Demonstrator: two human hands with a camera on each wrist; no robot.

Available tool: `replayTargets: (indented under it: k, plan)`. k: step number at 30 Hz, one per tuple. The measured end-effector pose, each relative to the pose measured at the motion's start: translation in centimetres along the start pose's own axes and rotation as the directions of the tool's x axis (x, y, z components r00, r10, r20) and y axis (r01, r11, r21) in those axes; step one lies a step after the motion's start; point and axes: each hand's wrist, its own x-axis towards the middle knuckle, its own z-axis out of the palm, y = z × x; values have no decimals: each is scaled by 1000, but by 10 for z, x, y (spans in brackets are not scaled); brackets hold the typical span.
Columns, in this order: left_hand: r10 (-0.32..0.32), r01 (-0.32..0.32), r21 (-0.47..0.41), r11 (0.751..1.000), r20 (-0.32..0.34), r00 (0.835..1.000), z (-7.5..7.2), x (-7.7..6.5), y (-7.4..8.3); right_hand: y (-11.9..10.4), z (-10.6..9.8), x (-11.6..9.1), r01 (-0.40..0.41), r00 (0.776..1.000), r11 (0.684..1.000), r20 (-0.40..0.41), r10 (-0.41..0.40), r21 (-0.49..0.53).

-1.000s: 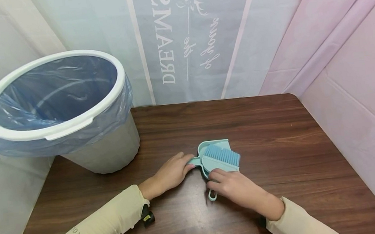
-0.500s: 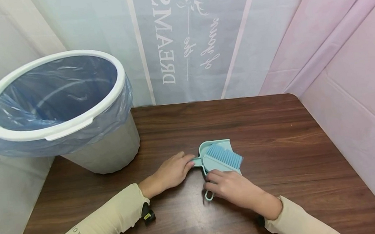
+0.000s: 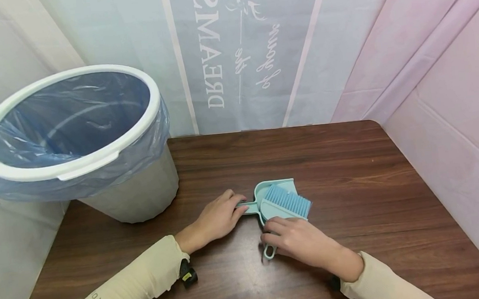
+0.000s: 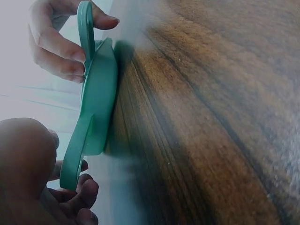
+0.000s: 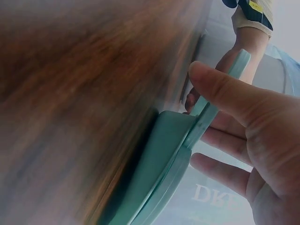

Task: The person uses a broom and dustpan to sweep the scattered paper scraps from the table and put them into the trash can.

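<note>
A light teal dustpan [image 3: 287, 183] lies on the table in the head view. On top of it rests a small brush [image 3: 289, 202] with blue bristles pointing toward the pan's right side. My left hand [image 3: 216, 218] is around the end of the dustpan handle [image 3: 252, 208], thumb and forefinger loosely apart on either side. In the left wrist view the handle [image 4: 75, 157] stands between its spread fingers. My right hand [image 3: 296, 239] holds the brush handle, whose looped end [image 3: 269, 252] shows below the fingers. In the right wrist view the brush handle [image 5: 204, 124] passes between thumb and fingers.
A grey bin [image 3: 141, 201] with a white rim and blue liner stands at the table's left back. Printed cloth [image 3: 241, 116] hangs behind the dark wooden table [image 3: 381, 251], and pale sheets flank both sides.
The dustpan and brush have shifted slightly right. My left fingers have loosened and drawn back a little along the dustpan handle. The right hand and brush have moved only slightly.
</note>
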Motion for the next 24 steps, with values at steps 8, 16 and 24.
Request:
replayTargets:
  k: [8,16,24]
  plan:
    - [-15,15,-3,1000,-5,1000,-2,1,-2,1,-3,-2,-8,1000,1000,20,8,22]
    - [-14,14,20,1000,-29,999,-10,2,-6,6,-22,-11,-99,983,985,167,75,141]
    - [-5,11,52,999,-114,993,-46,18,-12,34,-47,-17,-180,983,894,105,149,409]
